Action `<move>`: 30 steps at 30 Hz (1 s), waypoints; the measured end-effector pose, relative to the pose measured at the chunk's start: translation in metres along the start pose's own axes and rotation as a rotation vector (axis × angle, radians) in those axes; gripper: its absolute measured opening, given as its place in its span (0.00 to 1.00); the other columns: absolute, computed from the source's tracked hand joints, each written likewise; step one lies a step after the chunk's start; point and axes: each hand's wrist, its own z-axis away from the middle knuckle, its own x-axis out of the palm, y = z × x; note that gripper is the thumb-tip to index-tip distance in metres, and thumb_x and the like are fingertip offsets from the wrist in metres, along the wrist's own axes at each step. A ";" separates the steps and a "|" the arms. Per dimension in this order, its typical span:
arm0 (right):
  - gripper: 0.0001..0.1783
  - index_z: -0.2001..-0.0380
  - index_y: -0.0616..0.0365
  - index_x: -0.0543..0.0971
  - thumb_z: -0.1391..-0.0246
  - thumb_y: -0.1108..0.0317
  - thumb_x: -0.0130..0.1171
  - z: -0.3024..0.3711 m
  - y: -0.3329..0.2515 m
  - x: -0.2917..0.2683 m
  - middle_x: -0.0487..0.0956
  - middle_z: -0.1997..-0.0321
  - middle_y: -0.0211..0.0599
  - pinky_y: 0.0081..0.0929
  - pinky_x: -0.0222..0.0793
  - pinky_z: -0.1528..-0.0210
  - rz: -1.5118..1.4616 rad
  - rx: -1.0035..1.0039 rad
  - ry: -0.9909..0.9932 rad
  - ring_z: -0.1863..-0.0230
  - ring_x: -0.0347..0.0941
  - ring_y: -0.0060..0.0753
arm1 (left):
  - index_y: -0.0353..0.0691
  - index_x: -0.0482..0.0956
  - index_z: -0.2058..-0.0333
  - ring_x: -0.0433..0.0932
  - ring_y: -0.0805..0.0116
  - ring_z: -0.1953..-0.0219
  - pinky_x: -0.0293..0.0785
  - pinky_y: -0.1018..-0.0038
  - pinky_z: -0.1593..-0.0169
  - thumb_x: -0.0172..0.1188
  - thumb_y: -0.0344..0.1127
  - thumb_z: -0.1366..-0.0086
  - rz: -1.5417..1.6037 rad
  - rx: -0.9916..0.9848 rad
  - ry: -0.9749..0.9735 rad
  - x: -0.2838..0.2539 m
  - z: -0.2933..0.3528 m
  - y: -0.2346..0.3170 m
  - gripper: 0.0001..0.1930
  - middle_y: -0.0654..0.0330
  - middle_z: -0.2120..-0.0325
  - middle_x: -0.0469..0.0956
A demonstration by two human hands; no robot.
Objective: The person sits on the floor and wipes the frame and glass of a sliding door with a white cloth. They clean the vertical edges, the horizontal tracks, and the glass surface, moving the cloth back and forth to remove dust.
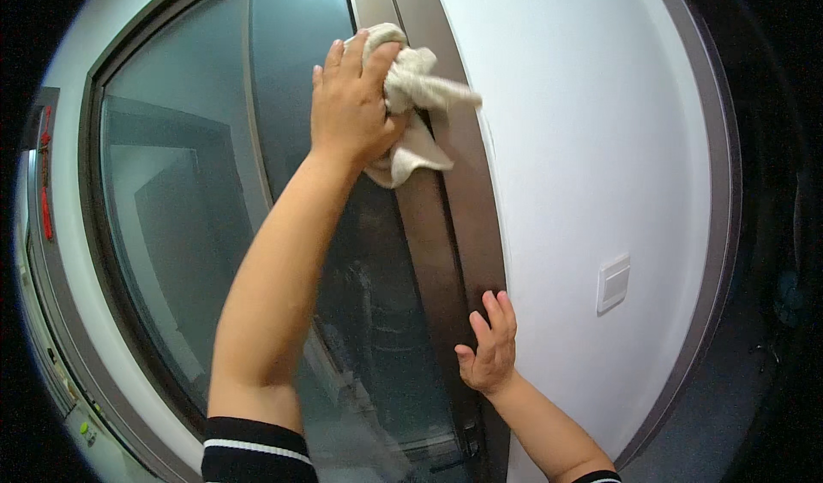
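My left hand [350, 110] is raised high, its fingers closed over a crumpled cream cloth [417, 84]. The cloth lies against the brown frame [433, 252] of a glass sliding door [334, 252], and its loose ends hang out to the right and below the palm. Lower down, my right hand [491, 346] touches the outer strip of that frame beside the white wall. Its fingers point upward, the thumb stands apart, and nothing is in it. The part of the cloth under my left palm is hidden.
On the white wall [583, 140] to the right sits a white light switch [614, 284]. A grey-brown doorway trim [724, 183] borders a dark space at the far right. At the far left hangs a red ornament [46, 192] by another doorway.
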 end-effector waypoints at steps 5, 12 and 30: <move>0.23 0.44 0.57 0.65 0.34 0.54 0.42 -0.002 -0.003 -0.002 0.62 0.36 0.55 0.48 0.55 0.35 0.010 -0.016 -0.036 0.35 0.56 0.60 | 0.49 0.68 0.46 0.62 0.42 0.41 0.60 0.51 0.38 0.71 0.39 0.55 0.072 0.044 -0.035 -0.003 0.044 0.040 0.35 0.45 0.42 0.64; 0.20 0.50 0.55 0.64 0.38 0.54 0.50 0.010 0.009 0.001 0.64 0.42 0.57 0.58 0.57 0.39 -0.216 -0.128 0.029 0.39 0.60 0.63 | 0.54 0.77 0.65 0.72 0.45 0.47 0.75 0.55 0.50 0.61 0.41 0.43 0.406 0.592 -0.197 -0.054 0.174 0.082 0.07 0.53 0.47 0.72; 0.29 0.42 0.49 0.64 0.40 0.46 0.49 0.012 0.006 -0.004 0.62 0.37 0.53 0.50 0.55 0.36 -0.088 -0.067 -0.078 0.36 0.56 0.58 | 0.52 0.77 0.53 0.69 0.44 0.44 0.66 0.53 0.42 0.67 0.41 0.49 0.214 0.360 -0.023 -0.013 0.119 0.057 0.22 0.47 0.45 0.70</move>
